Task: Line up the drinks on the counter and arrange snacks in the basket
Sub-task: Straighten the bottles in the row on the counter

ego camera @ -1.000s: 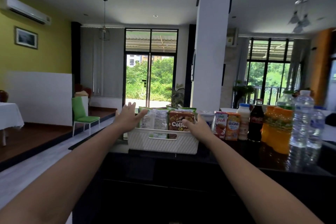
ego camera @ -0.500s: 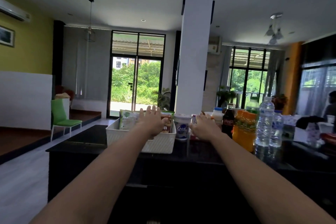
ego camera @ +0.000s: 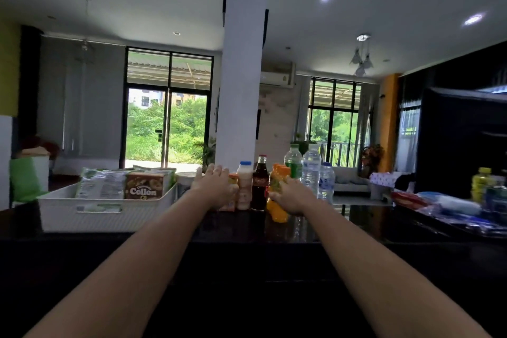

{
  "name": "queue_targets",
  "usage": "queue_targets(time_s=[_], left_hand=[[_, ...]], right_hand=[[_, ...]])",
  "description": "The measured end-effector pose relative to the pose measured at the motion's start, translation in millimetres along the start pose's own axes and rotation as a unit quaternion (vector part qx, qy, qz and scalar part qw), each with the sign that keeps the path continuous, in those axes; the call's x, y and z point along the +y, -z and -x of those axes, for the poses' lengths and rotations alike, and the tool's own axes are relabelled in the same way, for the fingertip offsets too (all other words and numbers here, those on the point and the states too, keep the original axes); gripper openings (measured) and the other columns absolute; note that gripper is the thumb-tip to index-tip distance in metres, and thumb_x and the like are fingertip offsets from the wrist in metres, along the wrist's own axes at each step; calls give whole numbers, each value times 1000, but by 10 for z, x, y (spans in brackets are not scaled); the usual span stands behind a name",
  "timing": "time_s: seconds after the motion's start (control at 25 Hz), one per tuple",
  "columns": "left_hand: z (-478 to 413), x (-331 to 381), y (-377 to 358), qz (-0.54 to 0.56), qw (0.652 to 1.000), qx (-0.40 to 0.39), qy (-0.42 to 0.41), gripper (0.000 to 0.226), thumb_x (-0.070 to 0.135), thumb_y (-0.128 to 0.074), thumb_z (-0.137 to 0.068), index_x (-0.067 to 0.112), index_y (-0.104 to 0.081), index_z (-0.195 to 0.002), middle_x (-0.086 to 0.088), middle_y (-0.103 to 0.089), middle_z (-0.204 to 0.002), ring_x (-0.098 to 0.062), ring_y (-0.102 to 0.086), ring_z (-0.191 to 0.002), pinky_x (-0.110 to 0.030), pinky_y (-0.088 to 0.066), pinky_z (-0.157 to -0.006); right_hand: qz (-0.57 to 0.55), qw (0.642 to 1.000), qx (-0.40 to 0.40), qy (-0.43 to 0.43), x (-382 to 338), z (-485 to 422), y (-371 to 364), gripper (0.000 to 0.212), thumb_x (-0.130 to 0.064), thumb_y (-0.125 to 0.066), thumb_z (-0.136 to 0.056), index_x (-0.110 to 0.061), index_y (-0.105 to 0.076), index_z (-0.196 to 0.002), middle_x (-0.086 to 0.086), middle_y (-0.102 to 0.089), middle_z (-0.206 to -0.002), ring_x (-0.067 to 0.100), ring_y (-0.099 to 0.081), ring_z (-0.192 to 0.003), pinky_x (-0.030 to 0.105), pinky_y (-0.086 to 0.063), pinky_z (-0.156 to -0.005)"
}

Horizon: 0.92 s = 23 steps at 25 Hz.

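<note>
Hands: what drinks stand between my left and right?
Head view: a pale blue-capped bottle and a dark cola bottle stand between left hand and right hand; an orange carton shows mostly behind the left.

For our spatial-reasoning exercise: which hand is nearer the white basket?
Left. Left hand is just right of the basket; right hand is farther right, gripping the orange bottle.

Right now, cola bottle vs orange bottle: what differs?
Colour: the cola bottle is dark with a red cap; the orange bottle is orange with an orange cap. Contact: the cola bottle stands free, while the right hand holds the orange bottle. Position: the orange bottle is nearer the camera than the cola bottle. Shared: both are capped, in the drinks row on the black counter.
</note>
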<state>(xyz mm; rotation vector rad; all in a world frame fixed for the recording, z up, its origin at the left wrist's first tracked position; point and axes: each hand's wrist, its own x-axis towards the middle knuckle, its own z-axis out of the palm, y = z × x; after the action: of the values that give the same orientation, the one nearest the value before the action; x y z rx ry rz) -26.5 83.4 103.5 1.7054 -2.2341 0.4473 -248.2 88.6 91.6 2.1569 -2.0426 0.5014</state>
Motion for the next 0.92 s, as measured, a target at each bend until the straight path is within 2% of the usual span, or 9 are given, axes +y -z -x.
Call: queue_targets(time_s=[0.24, 0.36, 0.44, 0.52, 0.6, 0.68, 0.72, 0.8, 0.92], left_hand=[[-457, 1305, 15, 4, 996, 60, -63, 66, 52, -28, -97, 17, -14, -150, -7, -12, -159, -25, -7, -147, -58, -1, -114], [-715, 1802, -27, -26, 992, 84, -95, 62, 53, -30, -96, 20, -21, -148, -5, -21, -158, -23, -16, -145, -59, -5, -114], [-917, 2037, -24, -59, 986, 106, -117, 60, 51, -34, -96, 21, -25, -147, -4, -27, -156, -23, -21, -144, -57, -8, -114], [-1153, 2241, 0, -79, 979, 122, -140, 57, 48, -39, -95, 21, -29, -145, -3, -33, -153, -24, -23, -143, -55, -11, -115], [-1394, 2419, 24, -115, 970, 144, -160, 53, 45, -41, -95, 21, -34, -142, -3, -37, -150, -24, -27, -140, -53, -14, -116], [-1654, 2586, 35, -159, 958, 157, -177, 51, 43, -41, -96, 19, -37, -140, -4, -40, -148, -25, -28, -139, -53, -15, -115], [-1779, 2657, 39, -176, 954, 160, -184, 50, 43, -41, -96, 19, -38, -140, -4, -41, -147, -26, -28, -139, -53, -14, -114], [-2018, 2770, 20, -194, 950, 159, -186, 48, 40, -40, -97, 18, -37, -140, -4, -41, -147, -27, -26, -140, -54, -13, -114], [-2314, 2894, -68, -227, 950, 121, -176, 48, 33, -39, -98, 18, -35, -143, -5, -35, -151, -30, -19, -143, -59, -5, -114]], right_hand=[[-37, 999, -31, -3, 1379, 1, 171, 44, -39, -43, -99, -12, -54, -131, 21, -45, -142, 38, -42, -132, 47, -36, -107], [-77, 996, -47, -20, 1907, -119, 115, 37, -42, -49, -95, -11, -58, -113, 19, -54, -130, 33, -54, -114, 40, -45, -97], [-109, 992, -47, -33, 2132, -234, 58, 43, -41, -54, -94, -8, -57, -120, 16, -58, -126, 32, -55, -115, 40, -45, -98], [-170, 985, -29, -32, 2305, -364, -38, 29, -36, -58, -92, -14, -61, -111, 6, -63, -111, 28, -58, -107, 36, -45, -91], [-227, 973, -13, -36, 2420, -523, -164, 14, -31, -62, -90, -21, -60, -100, -5, -60, -96, 23, -57, -101, 34, -42, -86], [-301, 952, -14, -45, 2505, -698, -331, 33, -20, -67, -86, -17, -56, -117, -7, -59, -108, 23, -57, -110, 33, -43, -94], [-348, 936, -11, -54, 2533, -787, -431, 44, -14, -70, -83, -14, -52, -124, -1, -62, -116, 25, -58, -113, 37, -45, -99], [-421, 904, 5, -75, 2578, -938, -635, 53, -6, -75, -77, -13, -50, -123, 9, -64, -119, 29, -60, -113, 43, -46, -101], [-468, 879, 1, -87, 2651, -1150, -817, 60, -6, -80, -73, -16, -47, -122, 9, -65, -115, 25, -63, -105, 38, -49, -96]])
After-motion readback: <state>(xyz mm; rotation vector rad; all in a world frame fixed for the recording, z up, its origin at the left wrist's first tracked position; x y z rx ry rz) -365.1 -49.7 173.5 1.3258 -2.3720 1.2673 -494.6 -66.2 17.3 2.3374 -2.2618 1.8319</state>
